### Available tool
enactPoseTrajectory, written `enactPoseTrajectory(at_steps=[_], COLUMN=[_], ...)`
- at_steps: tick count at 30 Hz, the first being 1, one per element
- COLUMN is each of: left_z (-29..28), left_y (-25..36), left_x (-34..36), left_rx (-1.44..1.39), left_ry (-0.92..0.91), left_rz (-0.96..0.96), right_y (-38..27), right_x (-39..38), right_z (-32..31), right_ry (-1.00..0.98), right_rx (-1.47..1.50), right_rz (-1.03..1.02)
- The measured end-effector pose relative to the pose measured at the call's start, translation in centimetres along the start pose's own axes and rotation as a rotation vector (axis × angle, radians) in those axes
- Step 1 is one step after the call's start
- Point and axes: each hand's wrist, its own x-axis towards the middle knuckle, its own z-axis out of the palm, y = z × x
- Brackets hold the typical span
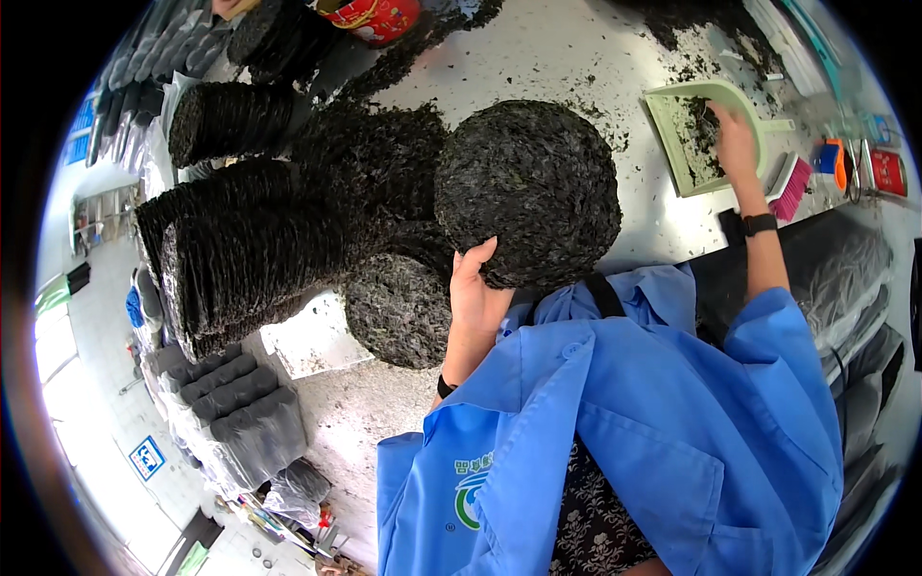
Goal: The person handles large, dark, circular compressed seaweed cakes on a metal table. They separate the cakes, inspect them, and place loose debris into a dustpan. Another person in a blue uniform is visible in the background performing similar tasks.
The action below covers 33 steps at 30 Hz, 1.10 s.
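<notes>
My left hand (480, 288) grips the lower edge of a round, flat cake of dark dried seaweed (528, 182), thumb on its face. Beneath and beside it, another round seaweed cake (394, 317) lies by tall stacks of thin seaweed discs (245, 269) on their sides and a loose dark pile (360, 154). My right hand (730, 144) reaches into a pale green dustpan (682, 168) at the right, fingertips closed on dark seaweed scraps (709, 122). A pink-bristled brush (789, 187) lies just beside the dustpan.
A red bucket (379, 14) stands at the back. The white table (423, 72) has scattered flakes. Bagged dark bundles (235, 413) sit lower left. An orange-and-blue object (831, 163) and red tin (886, 173) are at the right. Plastic-covered dark rolls (836, 288) lie near my right arm.
</notes>
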Motion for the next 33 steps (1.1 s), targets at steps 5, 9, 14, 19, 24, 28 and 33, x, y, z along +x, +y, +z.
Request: enactPoseTrajectory(at_steps=[5,9,14,19,24,28,33], left_z=[0.0,1.2,2.3,2.2,0.8,2.3,1.6], left_y=[0.0,-0.3,-0.7,-1.3,-2.4,-1.9,-0.7], left_x=[0.3,0.0,-0.4,-1.0,-0.4,-0.9,-0.5], left_rx=[0.002,0.068,0.240,0.284,0.460,0.322,0.173], left_ry=[-0.033,-0.069,-0.127,-0.163,-0.176,-0.048,-0.049], left_rz=[0.023,0.096,0.082,0.087,0.158,0.097,0.031], right_y=[-1.3,-11.9,-21.9,-23.2,-23.2,-23.1,-19.7], right_x=[-1.1,-2.9,-5.1,-5.6,-5.9,-5.4,-4.5], right_z=[-2.9,-5.3,-8.4,-6.9,-6.8,-6.9,-6.0], right_ry=[-0.041,0.045,-0.168,-0.153,-0.048,-0.256,-0.614], right_rx=[-0.193,0.498,1.126,1.042,0.746,1.015,1.600], right_rz=[-0.271,-0.546,-0.441,-0.478,-0.653,-0.439,0.132])
